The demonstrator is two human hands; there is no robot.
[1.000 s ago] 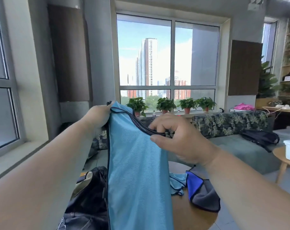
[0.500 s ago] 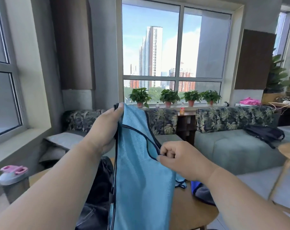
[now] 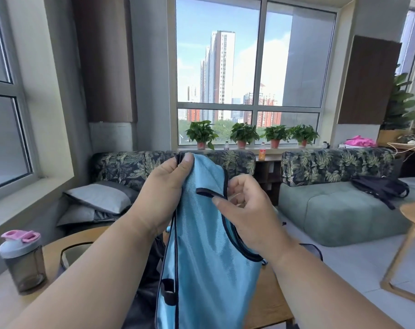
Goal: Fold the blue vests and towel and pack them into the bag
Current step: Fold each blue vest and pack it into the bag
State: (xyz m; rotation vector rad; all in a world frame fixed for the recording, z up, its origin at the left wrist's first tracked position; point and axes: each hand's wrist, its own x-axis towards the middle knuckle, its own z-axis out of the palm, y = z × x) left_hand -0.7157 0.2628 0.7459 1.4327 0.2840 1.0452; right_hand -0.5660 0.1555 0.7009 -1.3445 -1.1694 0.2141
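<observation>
A light blue vest (image 3: 201,257) with dark trim hangs upright in front of me. My left hand (image 3: 163,188) grips its top left corner, thumb on the front of the cloth. My right hand (image 3: 246,210) is close beside it, fingers curled at the dark-trimmed armhole edge, and the forefinger touches a folded-over strap end. Behind the vest a dark bag (image 3: 147,283) lies on the wooden table (image 3: 270,302); most of it is hidden. Its dark-rimmed opening (image 3: 74,254) shows at the left. The towel and any other vest are out of sight.
A grey shaker bottle (image 3: 21,260) with a pink lid stands on the table at the left. A leaf-patterned sofa (image 3: 332,186) with cushions runs along the window wall. A second wooden table (image 3: 413,222) stands at the right edge.
My right hand has moved up and left towards my left hand, doubling the trimmed strap over. The vest top sits lower in view. The blue and grey cloths on the table are now hidden.
</observation>
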